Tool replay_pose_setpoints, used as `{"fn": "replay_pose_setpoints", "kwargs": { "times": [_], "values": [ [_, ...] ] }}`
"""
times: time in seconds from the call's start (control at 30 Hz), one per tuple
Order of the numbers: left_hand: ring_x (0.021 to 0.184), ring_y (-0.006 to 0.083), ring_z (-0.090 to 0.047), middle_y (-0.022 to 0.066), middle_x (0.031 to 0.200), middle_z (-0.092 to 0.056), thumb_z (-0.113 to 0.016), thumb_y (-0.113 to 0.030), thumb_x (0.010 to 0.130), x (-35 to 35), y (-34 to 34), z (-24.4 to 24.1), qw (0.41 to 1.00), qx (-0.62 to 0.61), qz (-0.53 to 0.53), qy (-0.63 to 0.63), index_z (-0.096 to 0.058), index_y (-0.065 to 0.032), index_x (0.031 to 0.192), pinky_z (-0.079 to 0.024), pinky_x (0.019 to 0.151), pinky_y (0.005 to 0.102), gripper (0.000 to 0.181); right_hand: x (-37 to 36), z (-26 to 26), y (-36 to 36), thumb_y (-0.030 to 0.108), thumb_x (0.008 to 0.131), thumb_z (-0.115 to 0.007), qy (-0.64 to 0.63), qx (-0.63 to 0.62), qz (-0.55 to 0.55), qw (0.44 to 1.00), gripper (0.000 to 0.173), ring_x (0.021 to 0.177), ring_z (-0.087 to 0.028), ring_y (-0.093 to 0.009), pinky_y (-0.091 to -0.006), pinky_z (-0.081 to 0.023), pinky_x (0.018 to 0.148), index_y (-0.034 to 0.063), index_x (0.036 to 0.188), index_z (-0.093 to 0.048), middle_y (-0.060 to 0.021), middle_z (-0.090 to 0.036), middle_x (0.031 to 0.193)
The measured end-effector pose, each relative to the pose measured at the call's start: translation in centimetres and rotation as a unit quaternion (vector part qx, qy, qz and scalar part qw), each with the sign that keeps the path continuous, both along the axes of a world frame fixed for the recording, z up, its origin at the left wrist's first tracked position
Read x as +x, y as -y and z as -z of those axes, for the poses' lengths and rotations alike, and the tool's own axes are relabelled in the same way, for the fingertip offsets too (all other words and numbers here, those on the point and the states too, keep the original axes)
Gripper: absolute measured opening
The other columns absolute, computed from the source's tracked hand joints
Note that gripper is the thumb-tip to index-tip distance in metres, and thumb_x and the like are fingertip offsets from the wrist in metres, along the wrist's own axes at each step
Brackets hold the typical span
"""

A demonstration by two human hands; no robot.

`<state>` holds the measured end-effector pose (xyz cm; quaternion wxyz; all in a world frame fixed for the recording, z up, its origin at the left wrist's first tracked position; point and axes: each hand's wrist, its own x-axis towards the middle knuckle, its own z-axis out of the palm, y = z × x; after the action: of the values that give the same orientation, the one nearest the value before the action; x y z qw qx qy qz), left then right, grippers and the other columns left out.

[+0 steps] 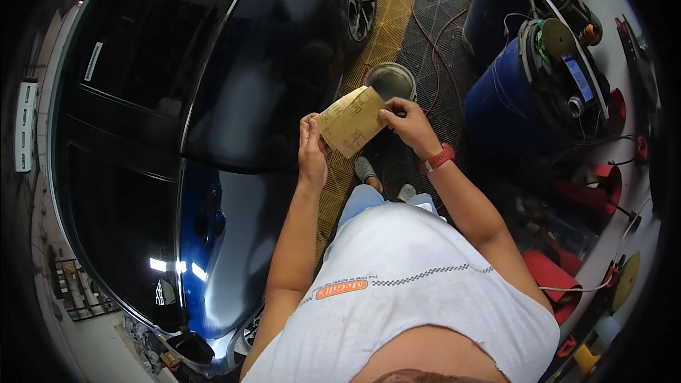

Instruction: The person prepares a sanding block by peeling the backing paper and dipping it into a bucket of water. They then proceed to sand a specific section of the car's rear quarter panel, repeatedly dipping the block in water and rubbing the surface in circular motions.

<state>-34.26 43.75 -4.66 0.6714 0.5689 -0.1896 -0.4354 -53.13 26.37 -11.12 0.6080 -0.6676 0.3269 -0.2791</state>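
Observation:
A sheet of tan sandpaper point(352, 121), its printed back facing up, is held between both hands at waist height. My left hand point(313, 143) grips its left edge, the fingers partly behind it. My right hand point(407, 122) pinches the right edge between thumb and fingers; a red watch is on that wrist. Just beyond the sheet, a round bucket point(399, 72) with greyish liquid stands on the floor, partly hidden by the sheet. Left of my hands is the side of a dark blue car point(260, 80), with dull, hazy patches on its door panels.
Blue plastic drums point(495, 101) stand at the right, one with a round disc and tools on top. A red hose point(437, 48) loops over the grey and yellow floor tiles. Red holders point(596, 186) line the right wall. The car's side mirror point(190, 348) juts out at lower left.

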Motion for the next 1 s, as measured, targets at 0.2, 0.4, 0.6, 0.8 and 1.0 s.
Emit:
{"fn": "replay_pose_setpoints", "kwargs": {
  "times": [0.2,0.4,0.6,0.8,1.0],
  "values": [
    [0.116,0.0109,-0.064,0.0027,0.128,-0.066,-0.06,-0.04,0.12,1.4,-0.5,1.9,0.997,-0.037,0.034,0.064,-0.049,-0.0162,0.143,-0.055,0.102,0.0312,0.035,1.2,-1.3,-1.6,0.027,0.107,-0.077,0.038,0.185,0.018,0.982,0.028,0.083,-0.068,-0.009,-0.0265,-0.055,0.077,0.0008,0.116,-0.078,-0.0013,-0.075,0.097],
    [0.112,0.0123,-0.068,0.0076,0.122,-0.07,-0.069,-0.011,0.114,2.5,0.3,2.1,0.992,-0.044,0.031,0.117,-0.047,-0.0106,0.144,-0.058,0.1,0.0309,0.037,2.8,-0.8,-1.0,0.026,0.105,-0.079,-0.022,0.082,0.038,0.996,0.033,0.095,-0.073,-0.02,-0.0341,-0.059,0.086,0.0036,0.128,-0.075,-0.0069,-0.078,0.109],
    [0.109,0.0133,-0.072,0.0103,0.121,-0.077,-0.065,-0.013,0.116,5.7,0.9,-1.0,0.929,0.137,0.137,0.315,-0.056,-0.0066,0.141,-0.06,0.095,0.0321,0.028,5.9,-7.8,-1.2,0.026,0.095,-0.086,-0.095,-0.375,0.059,0.92,0.046,0.127,-0.07,-0.034,-0.0486,-0.059,0.106,0.013,0.138,-0.075,-0.0072,-0.075,0.133],
    [0.121,0.0172,-0.073,0.0086,0.132,-0.077,-0.072,-0.019,0.113,12.7,1.9,0.7,0.968,0.009,0.251,0.023,-0.061,-0.0067,0.152,-0.06,0.105,0.0376,0.042,9.7,-6.7,3.6,0.028,0.1,-0.084,-0.1,-0.029,-0.196,0.975,0.025,0.098,-0.073,-0.02,-0.0392,-0.058,0.087,0.0053,0.11,-0.081,-0.0043,-0.077,0.108],
    [0.128,0.0156,-0.071,0.0062,0.138,-0.074,-0.075,-0.015,0.11,16.1,3.2,2.9,0.955,-0.149,0.179,-0.184,-0.061,-0.0115,0.152,-0.059,0.111,0.0361,0.044,14.7,-3.5,5.1,0.035,0.101,-0.087,-0.008,0.199,-0.111,0.974,0.033,0.094,-0.066,-0.009,-0.027,-0.051,0.087,0.0047,0.112,-0.079,0.0011,-0.072,0.097]
  ]
}}
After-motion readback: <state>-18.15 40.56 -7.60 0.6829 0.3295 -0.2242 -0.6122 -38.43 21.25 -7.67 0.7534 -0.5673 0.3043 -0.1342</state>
